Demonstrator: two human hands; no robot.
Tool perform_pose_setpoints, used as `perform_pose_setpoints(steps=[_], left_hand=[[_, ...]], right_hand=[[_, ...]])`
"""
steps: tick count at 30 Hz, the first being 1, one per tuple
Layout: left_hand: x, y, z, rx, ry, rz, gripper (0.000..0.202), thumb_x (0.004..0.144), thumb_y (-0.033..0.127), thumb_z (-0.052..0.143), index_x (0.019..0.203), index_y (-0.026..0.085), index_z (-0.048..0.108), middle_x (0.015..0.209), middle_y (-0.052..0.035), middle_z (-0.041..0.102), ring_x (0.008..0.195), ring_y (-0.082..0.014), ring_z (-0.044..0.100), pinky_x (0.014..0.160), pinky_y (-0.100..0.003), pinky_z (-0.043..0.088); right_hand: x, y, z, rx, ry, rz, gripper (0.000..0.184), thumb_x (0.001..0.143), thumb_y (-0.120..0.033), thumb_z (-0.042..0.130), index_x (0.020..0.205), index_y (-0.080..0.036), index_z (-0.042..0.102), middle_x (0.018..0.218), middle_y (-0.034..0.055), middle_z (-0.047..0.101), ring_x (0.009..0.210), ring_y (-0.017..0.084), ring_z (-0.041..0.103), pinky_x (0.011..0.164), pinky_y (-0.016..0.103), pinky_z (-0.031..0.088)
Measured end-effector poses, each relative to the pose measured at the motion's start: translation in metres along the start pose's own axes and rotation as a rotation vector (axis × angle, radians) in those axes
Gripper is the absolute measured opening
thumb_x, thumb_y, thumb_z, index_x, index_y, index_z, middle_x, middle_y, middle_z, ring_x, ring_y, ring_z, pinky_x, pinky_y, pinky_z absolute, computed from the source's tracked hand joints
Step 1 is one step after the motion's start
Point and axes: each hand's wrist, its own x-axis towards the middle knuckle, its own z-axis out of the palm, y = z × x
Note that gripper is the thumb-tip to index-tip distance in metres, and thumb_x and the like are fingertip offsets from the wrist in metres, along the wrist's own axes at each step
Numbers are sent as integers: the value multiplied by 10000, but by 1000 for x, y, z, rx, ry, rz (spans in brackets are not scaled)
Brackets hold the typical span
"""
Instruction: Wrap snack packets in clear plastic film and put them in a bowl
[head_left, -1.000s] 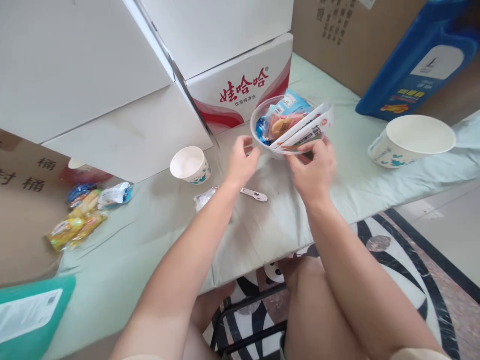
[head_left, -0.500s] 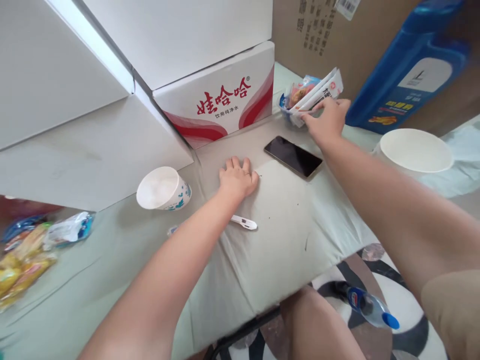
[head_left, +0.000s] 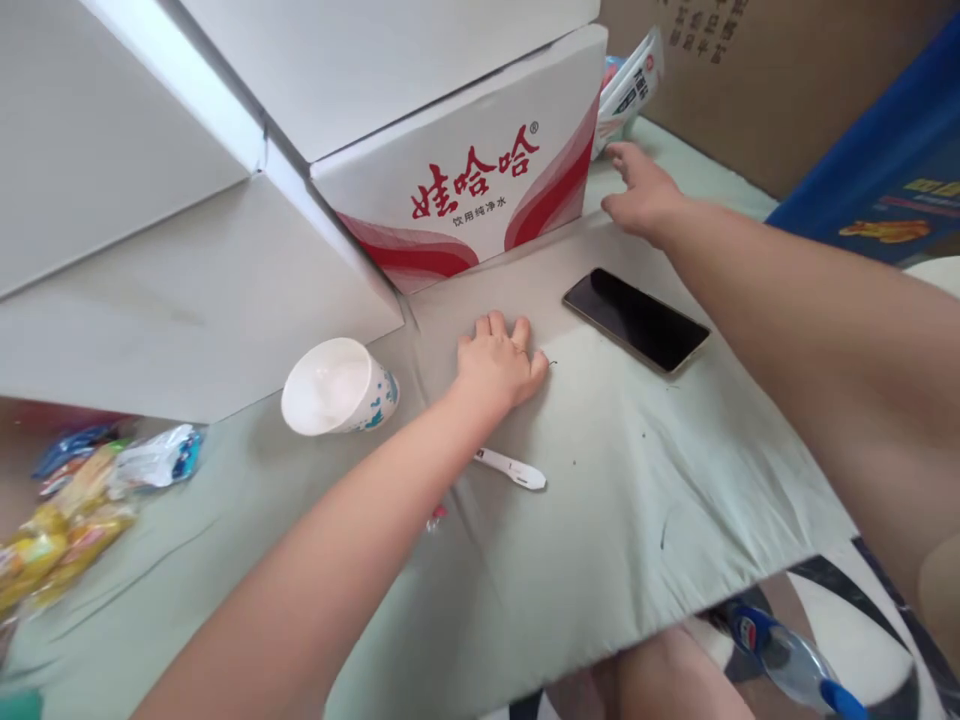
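Note:
My left hand [head_left: 501, 362] lies flat on the table with its fingers spread and nothing in them. A white stick-like utensil [head_left: 519, 470] sticks out from under my left forearm. My right hand [head_left: 637, 195] is open at the back, thumb and fingers apart, just in front of the white printed packets [head_left: 628, 95]. Those packets lean upright beside the right end of the white-and-red carton [head_left: 480, 190], which hides part of them. Between my arms lies a black phone [head_left: 636, 318], screen up. To the left of my left hand stands a white paper cup [head_left: 337, 388] with blue print.
Plastic-wrapped snacks [head_left: 90, 500] lie at the left. White boxes [head_left: 172, 300] stack along the back left. A brown carton [head_left: 712, 110] and a large blue container [head_left: 870, 190] stand at the back right. On the floor below the table edge lies a plastic bottle [head_left: 795, 655].
My right hand has let go of the tub with the white packets. These now stand farther left and back, partly behind the carton. My left hand stays flat; the view has shifted.

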Motion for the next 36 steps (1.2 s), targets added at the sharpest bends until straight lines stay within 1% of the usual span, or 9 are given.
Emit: perform_pose_setpoints(steps=[3,7,11,13,16,22,29,33,36], left_hand=[[-32,-2,-20,-120,-29,-9,460,982,361,482,1377,145,575,1385,-236,601,1319,-418,561,1066,-570,455],[-122,-29,-41,-325,164,23,344,963,262,490,1256,174,648,1247,-142,686,1186,-314,656,1014,-445,514],[-210,-75,-20,-434,317,-31,314,901,269,610,1201,208,683,1327,-106,686,1278,-296,619,1142,-461,447],[-235,-97,1,-446,257,-89,507,836,287,705,1335,243,630,1518,-111,573,1440,-341,499,1219,-529,368],[-252,-119,32,-554,150,-118,673,801,209,703,1449,283,535,1586,-97,495,1434,-335,516,1170,-509,442],[-277,-144,51,-722,262,-74,646,708,58,606,1321,264,600,1414,-66,614,1308,-270,614,1121,-414,498],[-296,-196,44,-726,408,-488,543,706,-35,546,1168,236,638,1352,-100,637,1292,-307,605,1103,-478,501],[-296,-222,42,-758,444,-594,500,742,-19,543,1162,239,628,1353,-98,651,1304,-324,597,1085,-503,513],[-295,-233,41,-784,405,-612,453,801,38,564,1203,240,617,1324,-126,665,1281,-358,605,1031,-519,534]], right_hand=[[-68,-50,-13,64,-54,111,385,795,9,510,1163,-76,585,1182,153,728,1099,147,702,915,317,495],[-209,-123,-46,427,-151,36,204,828,-40,538,963,-191,570,973,67,716,894,143,689,897,341,542],[-324,-165,-64,478,-351,52,130,822,-214,575,949,-229,598,965,45,708,950,206,701,933,431,563],[-352,-180,-58,468,-409,99,143,818,-256,575,956,-232,603,989,51,717,967,219,704,951,453,557],[-369,-199,-40,452,-442,89,159,797,-274,585,950,-232,598,983,52,722,973,215,699,991,453,544],[-393,-218,-10,394,-386,78,169,795,-296,559,942,-230,607,970,67,714,960,239,682,969,496,539],[-399,-279,15,313,-482,-230,162,834,-247,567,984,-262,627,999,62,729,993,265,695,910,471,553],[-394,-343,64,323,-563,-478,138,834,-216,540,942,-258,615,939,52,720,927,250,690,843,418,561],[-390,-394,127,291,-689,-657,183,847,-193,515,982,-238,630,997,72,726,977,255,691,881,416,557]])
